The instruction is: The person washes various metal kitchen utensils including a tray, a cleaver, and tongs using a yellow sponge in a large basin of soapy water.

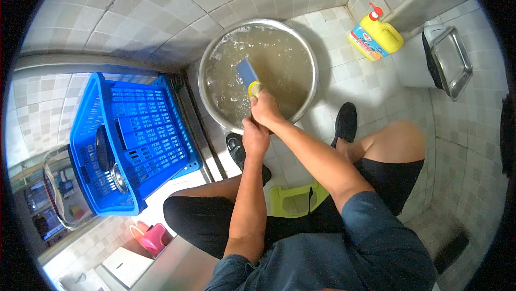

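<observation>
A wide round metal basin [312,54] of cloudy brownish water stands on the floor in front of me. Over the water, my right hand [265,109] is closed round a tool [248,73] with a flat blue-grey rectangular end and a yellow collar; its exact kind is unclear. The blue-grey end points away and to the left, at or just above the water. Close below the right hand, near the basin's near rim, my left hand [255,137] is closed too. Whatever its fingers hold is hidden.
A large blue plastic basket [145,124] with dark and metal items is at the left. A yellow jug [376,36] with a red pump stands at the far right, near a bin [424,65] with a metal tray [452,60]. A green stool [293,202] is beneath me.
</observation>
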Demonstrator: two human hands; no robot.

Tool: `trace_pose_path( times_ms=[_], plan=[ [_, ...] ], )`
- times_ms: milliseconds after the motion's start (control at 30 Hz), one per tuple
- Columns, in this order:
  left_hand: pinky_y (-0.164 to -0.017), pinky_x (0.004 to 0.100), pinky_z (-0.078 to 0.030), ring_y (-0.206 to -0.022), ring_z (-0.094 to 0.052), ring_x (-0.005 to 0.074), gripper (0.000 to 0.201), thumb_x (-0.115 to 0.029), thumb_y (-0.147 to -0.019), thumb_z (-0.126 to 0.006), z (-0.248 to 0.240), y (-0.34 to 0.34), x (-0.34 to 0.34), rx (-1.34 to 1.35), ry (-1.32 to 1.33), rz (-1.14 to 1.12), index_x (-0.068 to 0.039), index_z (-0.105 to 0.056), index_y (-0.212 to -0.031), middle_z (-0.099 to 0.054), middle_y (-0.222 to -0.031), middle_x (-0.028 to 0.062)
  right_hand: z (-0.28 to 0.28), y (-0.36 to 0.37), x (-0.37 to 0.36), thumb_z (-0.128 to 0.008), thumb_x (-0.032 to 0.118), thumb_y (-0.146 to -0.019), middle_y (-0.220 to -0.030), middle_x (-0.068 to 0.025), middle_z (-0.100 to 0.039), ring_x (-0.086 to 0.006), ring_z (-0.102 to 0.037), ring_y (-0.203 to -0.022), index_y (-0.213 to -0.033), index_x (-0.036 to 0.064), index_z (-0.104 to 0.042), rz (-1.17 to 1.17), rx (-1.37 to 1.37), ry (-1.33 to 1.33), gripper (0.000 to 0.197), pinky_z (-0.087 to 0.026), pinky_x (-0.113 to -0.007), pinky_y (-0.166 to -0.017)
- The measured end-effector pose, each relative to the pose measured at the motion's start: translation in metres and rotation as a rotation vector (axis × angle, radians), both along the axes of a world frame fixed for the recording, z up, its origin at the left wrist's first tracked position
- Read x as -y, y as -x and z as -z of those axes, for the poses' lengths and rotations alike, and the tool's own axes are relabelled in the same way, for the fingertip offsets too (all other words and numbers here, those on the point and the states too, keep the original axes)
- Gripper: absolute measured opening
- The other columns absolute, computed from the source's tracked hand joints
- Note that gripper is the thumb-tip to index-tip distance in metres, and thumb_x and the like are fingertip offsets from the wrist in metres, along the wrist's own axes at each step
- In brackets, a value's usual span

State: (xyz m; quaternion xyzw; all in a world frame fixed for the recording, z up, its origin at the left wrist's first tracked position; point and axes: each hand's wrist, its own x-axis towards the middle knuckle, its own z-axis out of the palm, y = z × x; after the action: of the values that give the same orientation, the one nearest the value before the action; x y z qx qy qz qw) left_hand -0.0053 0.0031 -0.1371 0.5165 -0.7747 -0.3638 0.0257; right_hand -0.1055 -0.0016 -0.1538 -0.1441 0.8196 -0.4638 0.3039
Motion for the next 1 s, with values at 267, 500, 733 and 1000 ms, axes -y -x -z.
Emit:
trace_pose_path(
  times_ms=[267, 500, 733, 1000],
  plan=[
    [-0.077, 0.0544, -0.05, -0.085, -0.065, 0.049, 0.039, -0.025, -0.094, -0.054, -0.007, 0.001, -0.016, 0.228, -0.004, 0.201, 0.0, -0.04, -0.121, -0.066, -0.09, 0.0315, 0.045, 0.059, -0.01, -0.067, 0.027, -0.087, -0.093, -0.0267, -0.067, -0.0436, -0.066, -0.091, -0.093, -0.004, -0.064, 0.112, -0.095, -0.108, 0.031, -0.051, -0.049, -0.081],
    [-0.071, 0.0567, -0.05, -0.077, -0.065, 0.0483, 0.034, -0.027, -0.094, -0.055, -0.011, -0.01, -0.026, 0.231, 0.07, 0.319, -0.004, -0.041, -0.115, -0.067, -0.081, 0.0279, 0.065, 0.111, -0.004, -0.067, 0.034, -0.088, -0.092, -0.0253, -0.069, -0.0395, -0.068, -0.089, -0.092, -0.0032, -0.067, 0.224, -0.014, -0.062, 0.037, -0.052, -0.046, -0.078],
    [-0.074, 0.0543, -0.051, -0.082, -0.065, 0.0467, 0.038, -0.031, -0.093, -0.058, -0.002, -0.017, -0.022, 0.127, 0.076, 0.213, -0.002, -0.052, -0.117, -0.068, -0.085, 0.027, 0.119, 0.134, -0.019, -0.061, 0.023, -0.09, -0.121, -0.0274, -0.061, -0.037, -0.061, -0.113, -0.124, -0.0085, -0.052, 0.564, 0.38, 0.115, 0.047, -0.048, -0.042, -0.094],
    [-0.075, 0.0478, -0.052, -0.083, -0.066, 0.0448, 0.038, -0.03, -0.093, -0.063, 0.004, -0.01, -0.013, 0.014, 0.012, 0.014, 0.005, -0.058, -0.105, -0.068, -0.085, 0.027, 0.099, 0.113, -0.037, -0.065, 0.021, -0.086, -0.115, -0.0167, -0.062, -0.0258, -0.062, -0.098, -0.122, -0.0005, -0.058, 0.596, 0.794, 0.445, 0.043, -0.049, -0.038, -0.087]
  ],
)
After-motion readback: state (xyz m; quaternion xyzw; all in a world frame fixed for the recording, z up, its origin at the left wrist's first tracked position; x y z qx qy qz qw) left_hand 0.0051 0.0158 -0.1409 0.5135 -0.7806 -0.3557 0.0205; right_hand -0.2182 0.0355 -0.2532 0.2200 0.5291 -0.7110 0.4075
